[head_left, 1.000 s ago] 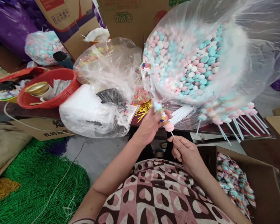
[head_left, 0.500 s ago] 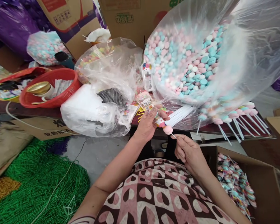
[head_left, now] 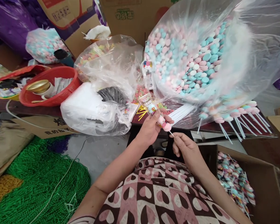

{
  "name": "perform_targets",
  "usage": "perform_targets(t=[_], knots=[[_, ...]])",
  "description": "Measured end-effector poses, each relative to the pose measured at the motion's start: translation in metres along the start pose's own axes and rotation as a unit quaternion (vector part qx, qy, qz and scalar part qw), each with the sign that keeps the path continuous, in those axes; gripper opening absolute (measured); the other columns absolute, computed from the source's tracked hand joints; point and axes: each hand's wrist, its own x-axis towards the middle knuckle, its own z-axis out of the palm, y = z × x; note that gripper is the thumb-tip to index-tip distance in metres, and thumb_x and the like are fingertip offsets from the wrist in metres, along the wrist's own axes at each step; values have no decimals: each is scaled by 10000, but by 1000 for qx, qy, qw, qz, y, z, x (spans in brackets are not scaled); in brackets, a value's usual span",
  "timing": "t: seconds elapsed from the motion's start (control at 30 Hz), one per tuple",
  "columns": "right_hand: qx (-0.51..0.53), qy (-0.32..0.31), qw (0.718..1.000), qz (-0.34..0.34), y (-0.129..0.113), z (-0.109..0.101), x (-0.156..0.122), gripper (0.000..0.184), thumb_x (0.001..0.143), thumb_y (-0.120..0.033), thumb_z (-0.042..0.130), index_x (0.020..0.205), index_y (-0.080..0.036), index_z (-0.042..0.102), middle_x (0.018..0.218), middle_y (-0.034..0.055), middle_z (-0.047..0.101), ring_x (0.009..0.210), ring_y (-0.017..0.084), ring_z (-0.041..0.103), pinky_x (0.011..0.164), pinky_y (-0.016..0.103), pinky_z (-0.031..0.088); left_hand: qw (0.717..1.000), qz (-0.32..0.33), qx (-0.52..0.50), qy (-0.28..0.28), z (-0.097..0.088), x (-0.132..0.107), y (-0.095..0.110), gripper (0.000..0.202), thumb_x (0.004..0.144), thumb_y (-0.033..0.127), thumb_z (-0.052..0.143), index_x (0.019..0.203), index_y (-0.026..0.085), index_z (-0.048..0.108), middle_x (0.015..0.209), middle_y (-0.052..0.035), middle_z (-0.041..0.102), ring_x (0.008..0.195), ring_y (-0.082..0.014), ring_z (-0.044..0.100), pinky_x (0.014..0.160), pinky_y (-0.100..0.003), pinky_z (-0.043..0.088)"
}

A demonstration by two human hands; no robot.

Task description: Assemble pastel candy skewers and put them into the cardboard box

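In the head view my left hand [head_left: 151,127] is closed round a clear printed wrapper [head_left: 145,100]. Inside the wrapper sits part of a marshmallow skewer, with a pale blue marshmallow [head_left: 152,108] showing above my fingers. A pink marshmallow [head_left: 167,127] pokes out at the wrapper's lower end. My right hand [head_left: 184,145] pinches the skewer's white stick [head_left: 171,134] between thumb and forefinger, below the pink piece. My left fingers hide the middle of the skewer. Just beyond my hands lie loose white sticks [head_left: 180,114] and yellow twist ties [head_left: 142,112].
A large clear bag of marshmallows [head_left: 196,67] stands at the back right. Finished-looking skewers [head_left: 242,112] rest along the table's right edge. Below right is a carton [head_left: 266,186] with wrapped skewers. A red basket [head_left: 70,90] and a bag of gummy rings [head_left: 95,56] are at left.
The skewer sits further up inside the wrapper, its blue marshmallow now near the printed top. My right hand has shifted slightly left with the stick; my left hand's grip has shifted a little.
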Motion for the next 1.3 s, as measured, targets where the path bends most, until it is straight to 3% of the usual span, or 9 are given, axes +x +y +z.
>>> perform_targets(t=[0.13,0.3,0.5,0.6,0.7,0.83,0.93,1.1,1.3], knots=[[-108,48,991,-58,5,-3,0,314,840,-483,641,969,-202,696,500,-53,489,450,93,414,444,234,310,999,-12,-48,21,3,3,-8,306,818,437,701,938,161,646,737,-17,676,723,-153,672,772,-304,508],[90,-23,993,65,2,3,-1,283,842,-482,650,901,-204,652,402,-113,324,345,55,242,385,217,181,999,-34,4,-5,8,-8,-22,349,817,478,689,960,163,651,804,-41,705,793,-156,678,775,-275,492],[193,-133,962,138,-5,-6,-4,247,827,-421,686,843,-177,659,350,-118,318,306,28,176,365,199,151,1000,-9,-16,-14,7,-9,4,406,736,447,775,1040,214,640,1009,-70,720,901,-193,694,807,-322,522],[181,-166,955,164,-2,-12,-4,274,823,-432,687,848,-159,678,335,-111,320,299,28,177,362,203,128,998,26,-52,31,4,0,17,268,792,366,738,996,218,646,889,-30,717,846,-183,704,805,-331,539],[155,-106,972,142,2,-12,-2,319,813,-433,703,974,-158,688,358,-117,337,321,26,187,385,203,143,994,35,-74,78,0,8,20,109,853,290,673,885,190,646,724,8,670,750,-148,693,815,-318,542],[125,-41,986,100,4,-11,-3,379,790,-436,731,1033,-148,690,396,-121,322,361,28,206,416,211,168,984,60,-113,126,-7,18,25,140,908,271,596,812,176,629,648,20,631,668,-121,661,793,-300,540],[122,-41,987,93,3,-8,-4,351,801,-441,721,996,-150,695,407,-115,320,373,32,226,430,215,193,980,63,-125,141,-10,22,31,165,920,279,577,801,177,629,611,27,606,630,-120,644,783,-310,542],[137,-60,986,68,4,-4,-6,265,871,-446,650,872,-181,645,435,-102,360,371,35,267,424,212,229,984,66,-132,100,-10,23,36,209,942,302,539,795,177,618,595,34,574,597,-113,618,760,-311,541],[103,-121,983,87,0,0,-7,286,918,-471,577,870,-192,614,388,-109,356,324,40,230,369,202,178,991,72,-81,73,-1,17,26,177,896,355,615,822,195,604,613,46,538,590,-98,599,698,-257,533]])
